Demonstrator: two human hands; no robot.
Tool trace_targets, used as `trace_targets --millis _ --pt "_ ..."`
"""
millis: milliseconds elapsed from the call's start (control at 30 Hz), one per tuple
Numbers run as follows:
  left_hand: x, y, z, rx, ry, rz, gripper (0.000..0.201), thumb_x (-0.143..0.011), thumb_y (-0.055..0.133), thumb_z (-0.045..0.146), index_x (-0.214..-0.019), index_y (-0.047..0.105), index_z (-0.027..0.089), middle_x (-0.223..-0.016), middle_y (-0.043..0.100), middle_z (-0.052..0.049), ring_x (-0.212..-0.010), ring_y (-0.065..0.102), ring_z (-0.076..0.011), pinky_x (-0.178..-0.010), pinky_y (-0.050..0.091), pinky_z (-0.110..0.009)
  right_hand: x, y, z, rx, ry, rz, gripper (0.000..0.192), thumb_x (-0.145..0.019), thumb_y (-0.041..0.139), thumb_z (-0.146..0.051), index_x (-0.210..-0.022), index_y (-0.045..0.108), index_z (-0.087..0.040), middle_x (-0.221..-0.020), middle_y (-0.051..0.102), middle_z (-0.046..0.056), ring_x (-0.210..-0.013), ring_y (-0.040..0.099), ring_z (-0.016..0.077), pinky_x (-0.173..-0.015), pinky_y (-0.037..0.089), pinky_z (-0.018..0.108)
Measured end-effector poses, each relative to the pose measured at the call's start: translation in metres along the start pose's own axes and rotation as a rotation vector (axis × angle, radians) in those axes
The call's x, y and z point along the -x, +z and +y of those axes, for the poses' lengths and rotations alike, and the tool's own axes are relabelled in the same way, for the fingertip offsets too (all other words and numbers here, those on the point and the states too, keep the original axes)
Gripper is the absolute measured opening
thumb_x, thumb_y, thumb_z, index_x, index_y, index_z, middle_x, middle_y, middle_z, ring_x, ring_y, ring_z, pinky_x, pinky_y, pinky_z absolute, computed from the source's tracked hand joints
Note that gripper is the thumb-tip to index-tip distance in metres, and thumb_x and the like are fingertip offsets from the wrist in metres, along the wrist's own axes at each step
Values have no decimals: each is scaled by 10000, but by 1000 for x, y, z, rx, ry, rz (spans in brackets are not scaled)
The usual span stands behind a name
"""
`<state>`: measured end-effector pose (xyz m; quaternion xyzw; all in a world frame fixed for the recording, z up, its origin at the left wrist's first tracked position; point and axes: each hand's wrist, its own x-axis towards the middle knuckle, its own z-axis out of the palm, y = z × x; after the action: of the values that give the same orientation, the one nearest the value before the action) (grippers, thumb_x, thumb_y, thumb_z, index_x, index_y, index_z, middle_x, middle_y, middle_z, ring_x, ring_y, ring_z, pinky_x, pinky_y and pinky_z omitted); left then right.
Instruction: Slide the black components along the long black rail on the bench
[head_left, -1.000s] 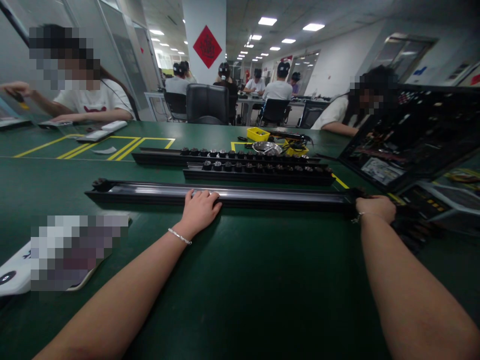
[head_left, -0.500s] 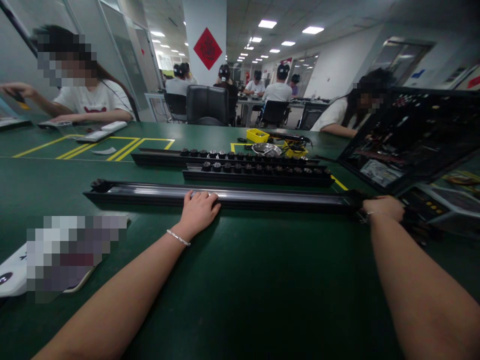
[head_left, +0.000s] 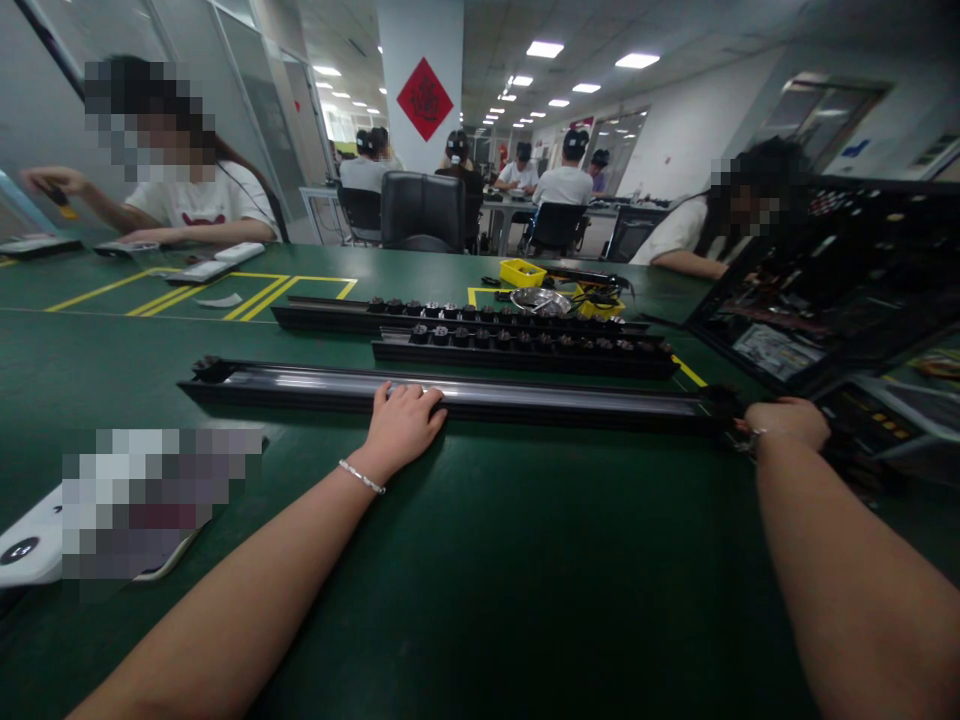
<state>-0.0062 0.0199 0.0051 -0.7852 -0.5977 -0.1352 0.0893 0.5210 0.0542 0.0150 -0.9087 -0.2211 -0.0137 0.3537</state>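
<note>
A long black channel-shaped rail (head_left: 570,408) with a shiny inner floor lies across the table in front of me. My left hand (head_left: 405,420) grips its near wall around the middle, fingers over the edge and thumb on the outer side. At its left end sits a small dark round part (head_left: 207,367). My right hand (head_left: 791,422) is closed just beyond the rail's right end, beside a dark clump (head_left: 721,400) of parts. What its fingers hold is hidden and blurred.
Behind lie two black rails (head_left: 525,355) bearing rows of round dark parts. Farther back are a yellow box (head_left: 523,272) and a metal dish (head_left: 540,301). An open black case (head_left: 840,270) stands right; phones (head_left: 34,540) lie left. Co-workers sit across the table.
My right hand has moved slightly right, away from the rail's end. My left hand keeps its place on the rail. The whole view has shifted a little.
</note>
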Motion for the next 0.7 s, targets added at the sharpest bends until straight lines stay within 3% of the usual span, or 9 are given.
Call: trace_targets --millis 67,167,333,467,600,700 --pt "0 0 0 0 4 4 351 -883 359 426 -1082 594 258 -990 647 -67 -991 558 -249 -1003 256 -483 13 -4 -6 14 72 18 580 -471 574 1 -1004 630 -220 -939 639 98 -940 611 284 -756 494 404" --pt "0 0 0 6 0 4 355 -885 357 419 -1102 592 264 -1005 648 -67 -996 556 -246 -1001 258 -478 40 -6 -16 -88 -49 175 476 -571 581 -92 -1036 648 -168 -1159 542 219 -1001 568 330 -849 423 473" --pt "1 1 -1 13 12 19 374 -892 347 424 -1156 569 279 -1035 643 -61 -1013 551 -243 -1007 253 -473 101 6 -40 -157 -664 148 425 -701 472 -167 -1092 622 -98 -1176 541 208 -1137 465 281 -946 349 392" --pt "1 2 -2 19 14 18 398 -903 316 440 -1176 559 284 -1055 642 -59 -1022 550 -240 -1009 257 -471 165 21 -64 -49 -972 -56 395 -784 428 -237 -1111 627 -140 -1238 552 140 -1148 466 260 -969 347 406" --pt "3 3 -1 33 16 30 417 -908 295 447 -1182 557 273 -1049 646 -63 -1026 553 -242 -1009 263 -475 219 33 -78 72 -948 -173 418 -866 363 -343 -1170 614 -207 -1299 542 87 -1201 432 257 -979 329 440" --pt "2 4 -2 63 21 37 421 -905 297 456 -1184 550 267 -1079 640 -67 -1047 549 -246 -1017 266 -483 237 39 -80 121 -922 -168 418 -881 329 -331 -1173 617 -249 -1285 565 47 -1215 413 254 -1009 264 482"
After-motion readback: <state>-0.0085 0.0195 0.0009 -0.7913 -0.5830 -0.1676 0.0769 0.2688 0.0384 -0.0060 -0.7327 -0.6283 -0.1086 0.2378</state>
